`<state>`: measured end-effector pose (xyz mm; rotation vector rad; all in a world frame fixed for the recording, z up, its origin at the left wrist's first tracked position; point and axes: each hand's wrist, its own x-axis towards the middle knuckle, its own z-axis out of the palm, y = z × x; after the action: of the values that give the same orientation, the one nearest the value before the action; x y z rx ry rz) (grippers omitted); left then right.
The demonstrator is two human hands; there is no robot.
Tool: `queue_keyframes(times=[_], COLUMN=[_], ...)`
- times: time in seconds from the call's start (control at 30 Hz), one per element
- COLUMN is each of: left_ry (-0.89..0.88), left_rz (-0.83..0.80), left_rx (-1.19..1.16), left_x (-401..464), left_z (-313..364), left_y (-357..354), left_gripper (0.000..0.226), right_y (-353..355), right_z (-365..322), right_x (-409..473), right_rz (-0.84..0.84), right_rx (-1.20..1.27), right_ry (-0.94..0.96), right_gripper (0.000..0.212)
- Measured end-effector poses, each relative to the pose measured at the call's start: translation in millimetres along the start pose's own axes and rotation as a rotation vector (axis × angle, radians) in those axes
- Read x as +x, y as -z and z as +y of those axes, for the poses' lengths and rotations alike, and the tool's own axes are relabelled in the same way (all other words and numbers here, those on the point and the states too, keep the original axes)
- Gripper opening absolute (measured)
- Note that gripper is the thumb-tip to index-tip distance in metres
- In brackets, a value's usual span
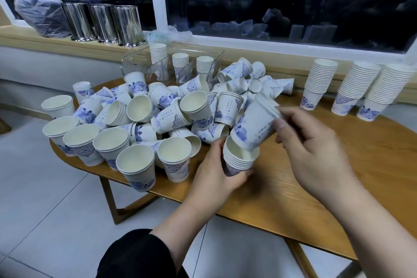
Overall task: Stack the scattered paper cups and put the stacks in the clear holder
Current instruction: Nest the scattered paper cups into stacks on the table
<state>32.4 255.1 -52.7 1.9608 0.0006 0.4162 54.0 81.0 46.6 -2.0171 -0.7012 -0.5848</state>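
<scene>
Left hand (pixel 216 170) low at centre, palm turned inward, fingers and thumb curled round the base of a short stack of cups (pixel 239 160). Left forearm bare, running down to a dark sleeve (pixel 135 255) at the bottom edge. Right hand (pixel 313 149) higher and to the right, slightly blurred, thumb and fingertips pinching the rim end of a tilted cup (pixel 252 128) whose base sits in the mouth of the stack. Right forearm bare, stretching to the lower right corner.

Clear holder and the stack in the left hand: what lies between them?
In the head view, the heap of scattered cups fills the table between the clear holder and the stack gripped by the left hand.
</scene>
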Motion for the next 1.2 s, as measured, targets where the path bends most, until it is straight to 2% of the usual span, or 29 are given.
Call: queue_keyframes(times=[0.1, 0.17, 0.27, 0.33, 0.37, 0.43, 0.6, 0.67, 0.73, 0.8, 1.0, 1.07, 1.2], left_ry=[0.016, 0.017, 0.024, 0.036, 0.044, 0.057, 0.081, 0.081, 0.077, 0.076, 0.082, 0.084, 0.087], left_rz=[0.005, 0.017, 0.051, 0.053, 0.048, 0.037, 0.024, 0.021, 0.017, 0.021, 0.020, 0.031, 0.047], left_rx=[-0.013, -0.028, -0.040, -0.060, -0.064, -0.069, -0.068, -0.069, -0.071, -0.074, -0.066, -0.089, -0.087], left_x=[4.3, 4.4, 4.6, 5.9, 6.4, 7.6, 9.1, 8.8, 8.7, 9.3, 10.1, 11.7, 13.7], left_z=[-3.3, -7.3, -8.9, -8.6, -7.6, -7.8, -9.5, -9.4, -8.4, -8.7, -11.1, -10.7, -12.1], left_y=[-4.1, -2.3, 1.6, 2.7, 2.6, 2.6, 3.3, 3.6, 3.4, 2.7, 0.5, 0.4, -2.5], left_gripper=[0.072, 0.072, 0.076, 0.078, 0.077, 0.077, 0.075, 0.074, 0.075, 0.076, 0.077, 0.076, 0.077], right_y=[-10.2, -16.9, -22.7, -27.8, -31.0, -41.3, -78.9, -90.1, -94.7, -92.3, -23.8, 3.4, 19.1], right_z=[8.6, 12.7, 12.2, 2.7, -3.7, -17.8, -18.9, -11.0, -6.1, -2.4, -14.5, -22.9, -26.9], right_x=[1.8, 1.5, 10.2, 23.6, 31.7, 51.9, 110.0, 122.7, 125.5, 123.4, 107.2, 89.6, 58.8], right_rz=[-0.241, -0.344, -0.230, -0.146, -0.156, -0.267, -0.614, -0.670, -0.680, -0.636, -0.239, -0.250, -0.403], right_rx=[-0.159, -0.141, -0.112, -0.128, -0.139, -0.201, -0.548, -0.630, -0.662, -0.645, -0.430, -0.399, -0.473], right_ry=[0.081, 0.058, 0.026, 0.043, 0.058, 0.102, 0.167, 0.177, 0.189, 0.197, 0.126, 0.142, 0.161], right_gripper=[0.028, 0.034, 0.041, 0.035, 0.032, 0.032, 0.044, 0.035, 0.019, 0.015, 0.010, 0.011, 0.025])
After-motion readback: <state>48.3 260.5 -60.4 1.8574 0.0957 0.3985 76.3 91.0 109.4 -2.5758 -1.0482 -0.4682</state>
